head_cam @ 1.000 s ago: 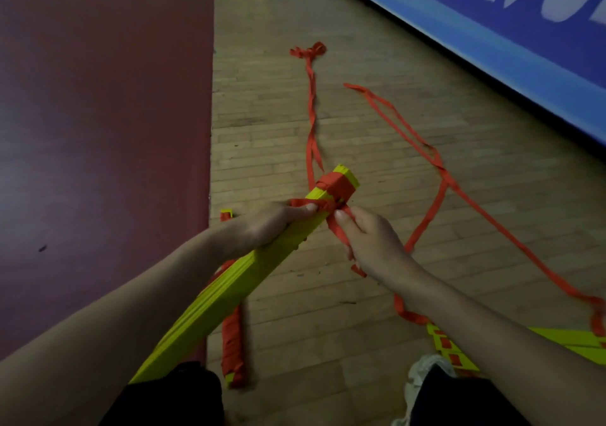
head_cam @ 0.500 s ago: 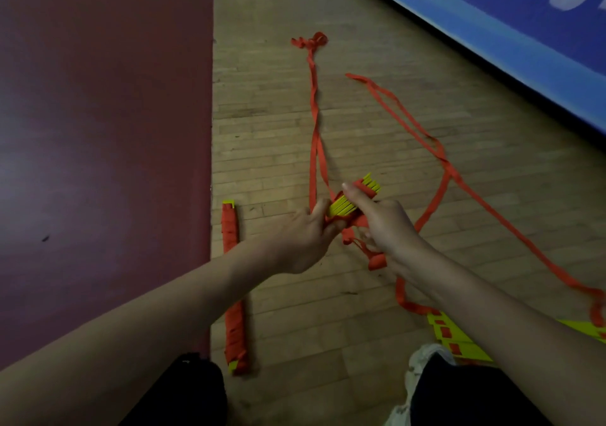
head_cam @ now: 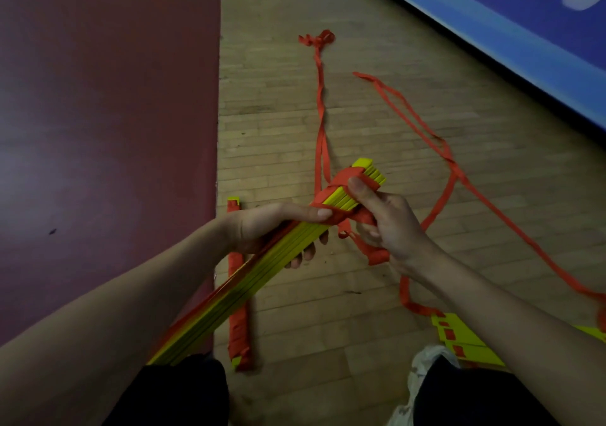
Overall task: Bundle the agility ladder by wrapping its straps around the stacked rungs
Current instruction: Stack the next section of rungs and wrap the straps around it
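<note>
Left hand (head_cam: 262, 225) grips stacked yellow plastic rungs (head_cam: 249, 286); right hand (head_cam: 393, 225) pinches red fabric strap (head_cam: 342, 179) wrapped round them. Maroon mat (head_cam: 98, 130) edge at 9 o'clock.

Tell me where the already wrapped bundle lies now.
In the head view, the wrapped bundle lies on the wooden floor left of centre, beside the dark red mat, below the stacked rungs in the left hand.

wooden floor (head_cam: 278, 123) carries loose straps (head_cam: 320, 114), a wrapped bundle (head_cam: 241, 337) (perhaps another ladder).
</note>
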`<action>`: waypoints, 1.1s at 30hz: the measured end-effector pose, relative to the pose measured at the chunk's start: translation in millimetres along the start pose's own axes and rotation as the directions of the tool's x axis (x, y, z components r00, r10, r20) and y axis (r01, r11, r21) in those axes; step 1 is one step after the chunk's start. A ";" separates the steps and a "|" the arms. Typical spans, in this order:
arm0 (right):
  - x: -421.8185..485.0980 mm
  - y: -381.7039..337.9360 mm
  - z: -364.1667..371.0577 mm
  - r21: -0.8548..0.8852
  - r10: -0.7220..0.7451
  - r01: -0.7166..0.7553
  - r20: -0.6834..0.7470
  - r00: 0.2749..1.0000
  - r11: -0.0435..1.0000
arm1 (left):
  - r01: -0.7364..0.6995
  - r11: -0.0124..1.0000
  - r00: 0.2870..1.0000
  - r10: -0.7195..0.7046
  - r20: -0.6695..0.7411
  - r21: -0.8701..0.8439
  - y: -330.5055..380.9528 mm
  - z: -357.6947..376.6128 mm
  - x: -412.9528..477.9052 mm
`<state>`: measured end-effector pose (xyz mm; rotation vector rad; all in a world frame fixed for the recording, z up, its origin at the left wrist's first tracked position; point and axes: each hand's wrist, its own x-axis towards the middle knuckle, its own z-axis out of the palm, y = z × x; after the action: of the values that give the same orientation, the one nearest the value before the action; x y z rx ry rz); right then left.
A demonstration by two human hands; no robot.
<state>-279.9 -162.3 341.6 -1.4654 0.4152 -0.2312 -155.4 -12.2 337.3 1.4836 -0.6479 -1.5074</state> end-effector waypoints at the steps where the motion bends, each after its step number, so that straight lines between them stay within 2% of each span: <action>1: 0.3 0.8 -0.2 0.004 0.002 -0.002 0.005 1.000 1.000 | 0.010 1.000 1.000 -0.010 0.015 -0.007 -1.0 -0.9 -0.1; 8: -3.6 3.5 0.4 0.053 -0.028 0.025 0.056 0.998 0.998 | 0.026 0.997 0.984 -0.013 0.179 -0.073 -7.4 -8.6 -2.2; 12: -0.6 8.1 -3.0 0.039 -0.009 0.006 0.074 0.997 0.999 | 0.002 0.997 0.995 0.005 0.098 -0.072 -9.1 -6.1 -2.8; 17: 4.1 4.9 -14.8 -0.081 0.069 -0.057 0.157 0.985 0.995 | 0.001 0.993 1.000 -0.001 -0.004 -0.119 -2.9 -10.8 -5.1; 20: 6.5 9.0 -21.7 -0.148 0.078 -0.057 0.144 0.987 0.987 | 0.004 0.993 0.997 -0.012 -0.072 -0.120 -2.2 -15.9 -5.1; 26: 14.9 23.0 -25.0 -0.312 0.053 -0.016 0.111 0.992 0.950 | 0.059 0.994 0.996 -0.065 -0.060 -0.094 2.7 -10.1 -3.9; 31: 17.1 33.6 -29.8 -0.556 0.021 0.066 0.149 0.989 0.829 | 0.071 0.994 0.997 -0.072 -0.017 -0.080 2.7 -10.4 -2.6; 33: 15.7 30.2 -30.1 -0.497 0.013 0.059 0.139 0.990 0.866 | 0.058 0.996 0.996 -0.062 -0.057 -0.071 3.2 -11.8 -2.9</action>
<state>-280.9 -192.9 308.1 -1.9874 0.3584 -0.0358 -143.6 -8.6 339.8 1.5008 -0.5152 -1.5100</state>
